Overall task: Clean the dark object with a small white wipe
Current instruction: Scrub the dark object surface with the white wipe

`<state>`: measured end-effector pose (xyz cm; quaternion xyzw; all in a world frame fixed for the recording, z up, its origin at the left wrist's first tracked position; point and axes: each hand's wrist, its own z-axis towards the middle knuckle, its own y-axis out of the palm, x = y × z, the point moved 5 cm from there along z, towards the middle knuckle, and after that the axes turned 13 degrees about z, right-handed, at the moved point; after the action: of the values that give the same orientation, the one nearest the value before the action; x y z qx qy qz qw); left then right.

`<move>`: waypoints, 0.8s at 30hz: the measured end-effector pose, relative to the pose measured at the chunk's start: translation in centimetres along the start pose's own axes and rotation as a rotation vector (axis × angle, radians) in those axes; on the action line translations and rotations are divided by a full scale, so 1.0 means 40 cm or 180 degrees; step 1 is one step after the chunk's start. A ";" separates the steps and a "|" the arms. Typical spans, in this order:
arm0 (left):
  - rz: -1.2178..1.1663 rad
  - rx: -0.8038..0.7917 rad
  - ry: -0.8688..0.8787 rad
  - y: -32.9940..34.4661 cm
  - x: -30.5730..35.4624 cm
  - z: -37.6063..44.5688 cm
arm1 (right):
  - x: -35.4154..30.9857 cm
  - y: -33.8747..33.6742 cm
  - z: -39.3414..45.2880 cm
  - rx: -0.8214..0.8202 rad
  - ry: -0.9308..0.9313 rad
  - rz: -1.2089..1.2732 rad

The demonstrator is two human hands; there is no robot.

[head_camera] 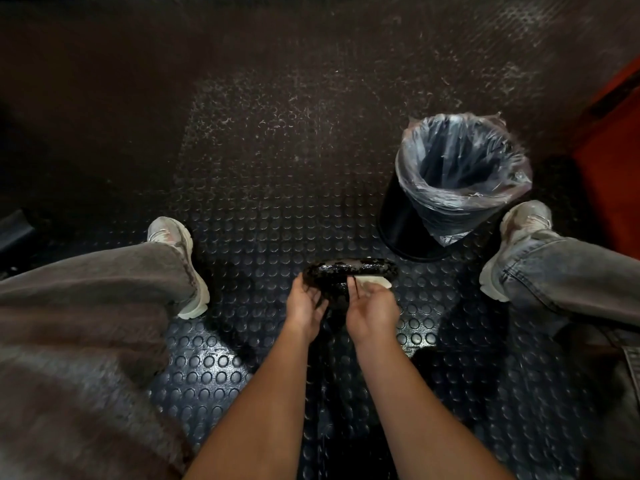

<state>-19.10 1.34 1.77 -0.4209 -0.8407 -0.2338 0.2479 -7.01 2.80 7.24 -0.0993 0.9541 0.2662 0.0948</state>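
A glossy dark object (349, 268), rounded and speckled, is held above the studded floor between my knees. My left hand (306, 301) grips its left underside with curled fingers. My right hand (372, 308) holds a small white wipe (375, 281) pressed against the object's right lower side. The object's lower part is hidden behind my hands.
A black waste bin (408, 223) lined with a clear plastic bag (460, 157) stands just right of and beyond the object. My two legs in grey jeans with pale sneakers (183, 261) flank the hands. The floor (270, 168) is dark studded rubber. An orange surface (609, 161) lies at far right.
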 end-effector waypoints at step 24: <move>-0.0018 -0.0006 -0.0114 -0.005 -0.005 0.007 | 0.066 0.015 -0.040 -0.0454 0.0560 -0.0556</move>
<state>-19.23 1.29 1.38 -0.4228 -0.8460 -0.2278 0.2317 -9.92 2.08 8.27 -0.2114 0.9251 0.3142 0.0263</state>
